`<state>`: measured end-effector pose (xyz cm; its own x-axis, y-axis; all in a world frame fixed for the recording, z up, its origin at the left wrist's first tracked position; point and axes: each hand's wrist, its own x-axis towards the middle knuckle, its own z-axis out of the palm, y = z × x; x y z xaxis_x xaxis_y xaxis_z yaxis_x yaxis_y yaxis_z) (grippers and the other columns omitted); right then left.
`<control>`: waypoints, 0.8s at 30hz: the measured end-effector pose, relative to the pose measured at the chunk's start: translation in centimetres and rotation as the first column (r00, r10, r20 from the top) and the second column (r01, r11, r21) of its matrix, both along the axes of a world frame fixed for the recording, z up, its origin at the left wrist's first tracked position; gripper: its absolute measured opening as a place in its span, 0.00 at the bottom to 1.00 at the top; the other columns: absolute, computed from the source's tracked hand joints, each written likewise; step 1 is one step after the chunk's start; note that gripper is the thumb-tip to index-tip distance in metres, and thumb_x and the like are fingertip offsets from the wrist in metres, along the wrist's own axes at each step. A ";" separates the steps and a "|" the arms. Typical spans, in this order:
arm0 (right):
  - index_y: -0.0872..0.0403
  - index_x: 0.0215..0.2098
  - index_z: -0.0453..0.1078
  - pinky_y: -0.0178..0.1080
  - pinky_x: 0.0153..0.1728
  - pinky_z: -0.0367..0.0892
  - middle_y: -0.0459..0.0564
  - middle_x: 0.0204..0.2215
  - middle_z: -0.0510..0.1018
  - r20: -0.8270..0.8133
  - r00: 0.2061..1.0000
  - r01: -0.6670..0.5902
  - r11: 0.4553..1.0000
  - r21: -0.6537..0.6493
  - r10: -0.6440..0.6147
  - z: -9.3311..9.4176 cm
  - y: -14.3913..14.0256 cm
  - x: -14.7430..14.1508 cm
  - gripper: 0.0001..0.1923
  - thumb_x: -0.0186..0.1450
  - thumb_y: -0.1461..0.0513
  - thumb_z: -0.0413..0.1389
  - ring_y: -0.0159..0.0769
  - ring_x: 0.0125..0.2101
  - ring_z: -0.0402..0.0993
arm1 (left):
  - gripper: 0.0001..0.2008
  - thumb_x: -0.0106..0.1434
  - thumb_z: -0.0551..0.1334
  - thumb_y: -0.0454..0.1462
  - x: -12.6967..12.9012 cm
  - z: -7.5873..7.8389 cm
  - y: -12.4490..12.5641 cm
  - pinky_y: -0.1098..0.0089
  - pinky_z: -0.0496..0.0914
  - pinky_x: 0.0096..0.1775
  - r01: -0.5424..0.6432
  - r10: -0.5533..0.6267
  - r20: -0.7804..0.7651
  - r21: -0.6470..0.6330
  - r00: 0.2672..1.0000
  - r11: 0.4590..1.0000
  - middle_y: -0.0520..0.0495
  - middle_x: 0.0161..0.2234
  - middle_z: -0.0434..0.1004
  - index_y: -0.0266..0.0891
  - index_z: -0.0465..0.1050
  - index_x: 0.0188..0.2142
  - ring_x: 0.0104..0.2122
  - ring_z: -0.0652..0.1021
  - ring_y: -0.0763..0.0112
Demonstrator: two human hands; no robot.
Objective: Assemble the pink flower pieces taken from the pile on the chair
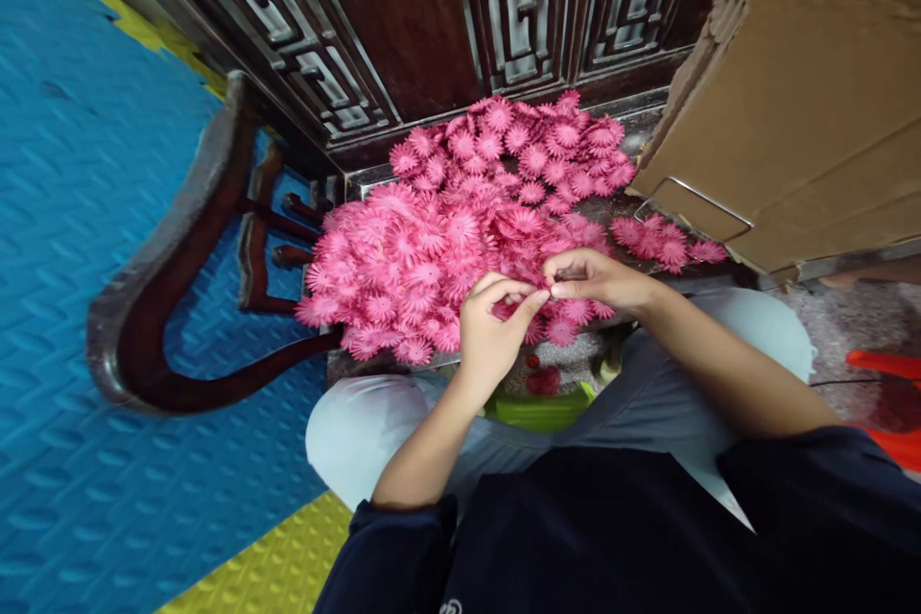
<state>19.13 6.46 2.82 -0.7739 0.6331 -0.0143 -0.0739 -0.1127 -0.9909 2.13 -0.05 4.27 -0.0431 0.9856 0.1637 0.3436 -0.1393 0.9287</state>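
Note:
A large heap of pink artificial flower heads (424, 249) covers the dark wooden bench seat before me. Over the heap's near right edge, my left hand (496, 317) and my right hand (594, 280) meet at the fingertips. Thumb and forefinger are pinched on each hand. Whatever sits between the fingertips is too small and too covered to make out; a bit of pink shows there, which may belong to the flowers behind. A smaller cluster of pink flower heads (658, 242) lies to the right of my right hand.
A curved wooden armrest (165, 259) rises at the left, above blue foam matting (79, 240). Behind the heap stands a carved wooden backrest (410, 19). Cardboard (820, 96) fills the right side, with a thin metal wire loop (701, 197) by it. Something green (539, 411) shows between the knees.

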 end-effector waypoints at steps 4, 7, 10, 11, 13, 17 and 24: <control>0.57 0.26 0.64 0.33 0.27 0.51 0.40 0.21 0.60 0.000 1.000 -0.006 1.000 -0.018 0.006 0.1 0.0 0.0 0.12 0.59 0.57 0.58 0.25 0.23 0.54 | 0.05 0.55 0.65 0.37 -0.1 0.0 0.1 0.73 0.64 0.32 0.033 -0.032 0.033 -0.011 0.999 0.999 0.54 0.24 0.68 0.39 0.73 0.25 0.26 0.68 0.77; 0.58 0.26 0.64 0.33 0.27 0.51 0.39 0.21 0.60 0.000 1.000 -0.017 0.999 -0.042 0.017 0.1 -0.1 -0.1 0.12 0.59 0.58 0.58 0.24 0.23 0.54 | 0.06 0.55 0.65 0.36 -0.2 0.1 0.2 0.73 0.63 0.32 0.068 -0.067 0.053 -0.019 0.996 0.998 0.54 0.23 0.66 0.38 0.71 0.24 0.26 0.68 0.77; 0.58 0.25 0.64 0.33 0.27 0.51 0.39 0.20 0.60 -0.012 1.000 -0.016 0.998 -0.055 0.016 0.1 -0.2 -0.1 0.11 0.59 0.59 0.58 0.24 0.23 0.54 | 0.07 0.55 0.65 0.37 -0.3 0.1 0.3 0.74 0.62 0.31 0.085 -0.081 0.090 -0.037 0.993 0.996 0.55 0.23 0.65 0.38 0.70 0.23 0.26 0.67 0.77; 0.58 0.25 0.64 0.33 0.27 0.51 0.39 0.20 0.60 -0.018 1.000 -0.018 0.998 -0.059 0.017 0.1 -0.2 -0.2 0.11 0.59 0.59 0.58 0.24 0.23 0.54 | 0.07 0.55 0.65 0.37 -0.4 0.1 0.3 0.74 0.62 0.31 0.091 -0.086 0.106 -0.045 0.991 0.995 0.55 0.23 0.64 0.38 0.70 0.23 0.26 0.67 0.77; 0.58 0.25 0.65 0.33 0.27 0.52 0.39 0.20 0.61 -0.028 0.999 -0.026 0.998 -0.063 0.024 0.1 -0.2 -0.2 0.11 0.59 0.59 0.58 0.24 0.23 0.55 | 0.08 0.56 0.64 0.37 -0.5 0.1 0.3 0.74 0.62 0.31 0.112 -0.102 0.144 -0.064 0.984 0.992 0.55 0.23 0.63 0.38 0.69 0.23 0.26 0.66 0.77; 0.59 0.27 0.66 0.33 0.30 0.54 0.41 0.22 0.64 -0.011 1.000 -0.027 0.996 -0.089 0.026 0.0 -0.3 -0.1 0.11 0.59 0.57 0.58 0.25 0.25 0.59 | 0.06 0.57 0.63 0.37 -0.7 0.1 0.4 0.73 0.62 0.33 0.168 -0.148 0.188 -0.097 0.971 0.981 0.54 0.24 0.64 0.38 0.69 0.25 0.27 0.67 0.76; 0.57 0.27 0.66 0.33 0.30 0.56 0.40 0.22 0.65 0.021 0.999 0.041 0.986 -0.159 -0.038 -0.1 -0.5 -0.1 0.13 0.56 0.56 0.61 0.26 0.25 0.60 | 0.06 0.61 0.59 0.38 -0.7 0.1 0.6 0.72 0.64 0.36 0.145 -0.143 0.059 -0.032 0.988 0.989 0.52 0.27 0.67 0.38 0.70 0.29 0.31 0.69 0.73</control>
<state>19.02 5.97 2.75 -0.7473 0.6514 -0.1315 -0.0634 -0.2668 -0.9617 1.40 0.56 4.41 0.0914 0.9874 0.1289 0.2699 -0.1492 0.9513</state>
